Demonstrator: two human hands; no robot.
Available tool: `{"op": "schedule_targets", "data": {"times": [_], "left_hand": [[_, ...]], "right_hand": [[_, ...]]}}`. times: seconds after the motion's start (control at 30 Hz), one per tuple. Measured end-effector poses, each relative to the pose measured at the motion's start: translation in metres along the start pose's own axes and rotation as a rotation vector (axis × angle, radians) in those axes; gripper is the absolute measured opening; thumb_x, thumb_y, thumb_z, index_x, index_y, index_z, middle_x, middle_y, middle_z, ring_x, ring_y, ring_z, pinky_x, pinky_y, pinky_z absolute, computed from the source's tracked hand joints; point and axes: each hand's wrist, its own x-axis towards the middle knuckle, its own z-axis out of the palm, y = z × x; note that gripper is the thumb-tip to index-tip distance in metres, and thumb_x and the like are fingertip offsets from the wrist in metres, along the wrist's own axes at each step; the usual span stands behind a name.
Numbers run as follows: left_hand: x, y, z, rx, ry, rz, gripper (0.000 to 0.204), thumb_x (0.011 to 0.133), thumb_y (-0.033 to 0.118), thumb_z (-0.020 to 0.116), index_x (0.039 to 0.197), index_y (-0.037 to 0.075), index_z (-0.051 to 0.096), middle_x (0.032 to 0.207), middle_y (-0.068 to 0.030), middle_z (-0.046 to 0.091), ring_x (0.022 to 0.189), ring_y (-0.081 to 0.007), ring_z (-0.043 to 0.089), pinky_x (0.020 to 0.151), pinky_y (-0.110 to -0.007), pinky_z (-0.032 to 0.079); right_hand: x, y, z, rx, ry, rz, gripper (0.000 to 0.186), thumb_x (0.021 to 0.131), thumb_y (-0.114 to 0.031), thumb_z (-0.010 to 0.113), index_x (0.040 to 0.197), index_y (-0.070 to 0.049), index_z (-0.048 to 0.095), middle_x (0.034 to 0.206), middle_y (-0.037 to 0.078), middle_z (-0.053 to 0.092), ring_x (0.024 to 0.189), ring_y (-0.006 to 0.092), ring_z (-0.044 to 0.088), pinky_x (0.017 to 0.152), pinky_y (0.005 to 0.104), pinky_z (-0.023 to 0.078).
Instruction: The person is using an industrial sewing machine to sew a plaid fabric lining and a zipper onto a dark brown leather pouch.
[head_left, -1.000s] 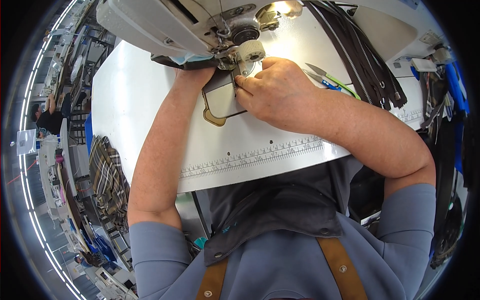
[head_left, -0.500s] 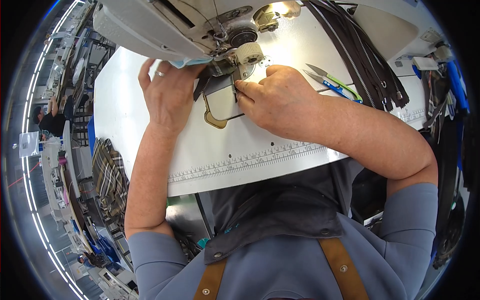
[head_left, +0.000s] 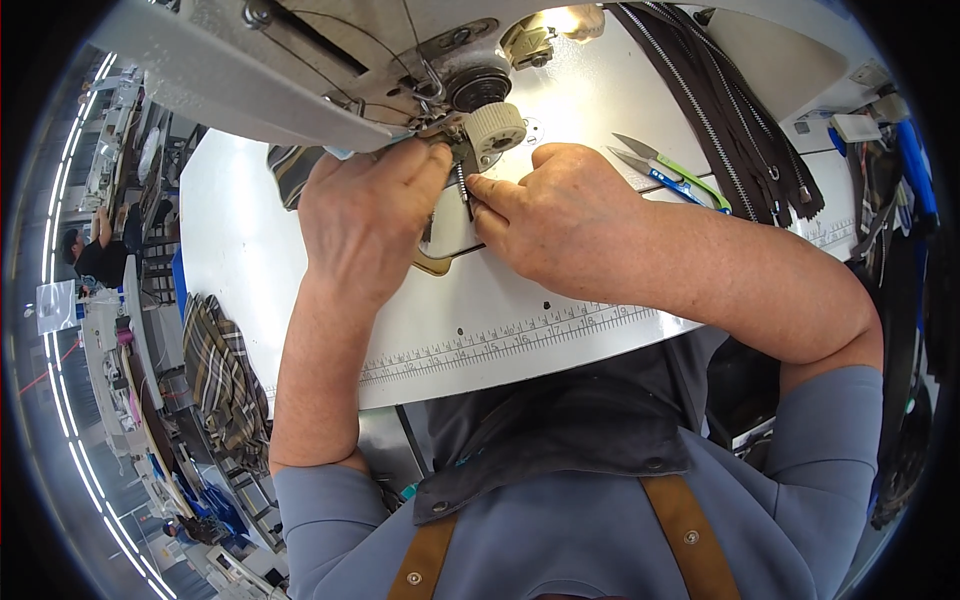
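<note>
My left hand is bent in beside the needle area of a white sewing machine. Its fingers press together close to the presser foot, and what lies under them is mostly hidden. From behind that hand a piece of striped dark fabric sticks out to the left. My right hand rests on the table right of the needle, thumb and forefinger closed at a dark zipper with metal teeth. The zipper runs toward the foot between both hands. A gold-coloured curved plate shows partly below my left hand.
Two thread snips, green and blue, lie right of my right hand. Several dark zippers drape over the table's far right. A ruler strip follows the front edge of the white table. Plaid cloth hangs at the left.
My left hand has come right and closer to the needle, covering more of the work and the gold plate. Striped fabric now shows at its left. The right hand has hardly moved.
</note>
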Motion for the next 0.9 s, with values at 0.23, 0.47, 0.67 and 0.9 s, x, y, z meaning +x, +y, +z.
{"op": "schedule_targets", "data": {"times": [0.23, 0.47, 0.67, 0.9], "left_hand": [[-0.003, 0.001, 0.003, 0.033, 0.005, 0.084, 0.028, 0.074, 0.01, 0.065, 0.1, 0.017, 0.074, 0.093, 0.0036, 0.071, 0.067, -0.0148, 0.061, 0.062, -0.027, 0.047], [0.0, -0.005, 0.011, -0.19, 0.076, 0.078, 0.022, 0.074, 0.011, 0.065, 0.096, 0.01, 0.07, 0.089, 0.0026, 0.065, 0.068, -0.0151, 0.062, 0.06, -0.029, 0.05], [0.003, 0.001, 0.004, -0.155, -0.024, 0.071, 0.03, 0.07, 0.007, 0.068, 0.098, 0.013, 0.074, 0.093, -0.0027, 0.072, 0.07, -0.0179, 0.066, 0.065, -0.03, 0.052], [0.004, 0.002, 0.003, -0.151, -0.053, 0.074, 0.027, 0.072, 0.009, 0.066, 0.098, 0.01, 0.073, 0.097, -0.0044, 0.072, 0.074, -0.0191, 0.068, 0.066, -0.031, 0.053]], "right_hand": [[-0.001, 0.0, -0.003, -0.006, -0.093, 0.005, 0.022, 0.071, -0.013, 0.061, 0.086, 0.001, 0.068, 0.103, 0.016, 0.07, 0.06, 0.015, 0.063, 0.052, 0.0284, 0.046], [-0.001, 0.0, -0.003, -0.003, -0.121, -0.006, 0.021, 0.07, -0.013, 0.061, 0.085, 0.001, 0.067, 0.102, 0.016, 0.07, 0.06, 0.0153, 0.063, 0.052, 0.0284, 0.046], [-0.001, 0.001, -0.001, 0.028, -0.101, -0.01, 0.016, 0.067, -0.014, 0.062, 0.077, -0.001, 0.064, 0.097, 0.014, 0.069, 0.056, 0.0152, 0.059, 0.05, 0.0291, 0.044], [0.001, 0.0, -0.003, 0.04, -0.066, -0.012, 0.012, 0.062, -0.011, 0.067, 0.073, -0.005, 0.067, 0.063, 0.004, 0.062, 0.057, 0.0167, 0.063, 0.046, 0.0309, 0.046]]}}
